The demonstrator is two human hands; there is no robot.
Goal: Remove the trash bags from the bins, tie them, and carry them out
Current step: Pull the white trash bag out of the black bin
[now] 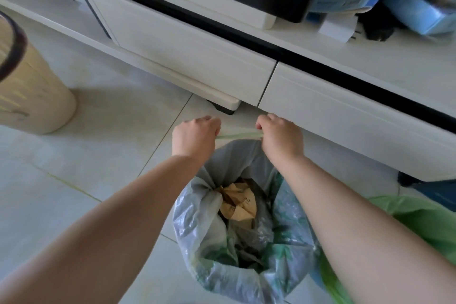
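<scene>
Together, left hand (195, 134) and right hand (280, 137) fingers (263, 123) pinch the drawstring (238, 135) (taut, green).

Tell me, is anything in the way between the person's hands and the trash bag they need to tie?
Nothing visible is. The left hand and right hand both grip a green strip of the trash bag, pulled taut between them above its open mouth. Crumpled brown paper lies inside, below the hands.

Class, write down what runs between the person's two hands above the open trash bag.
In the head view, a thin green strip, pulled taut, spans from the left hand to the right hand; each grips one end.
</scene>
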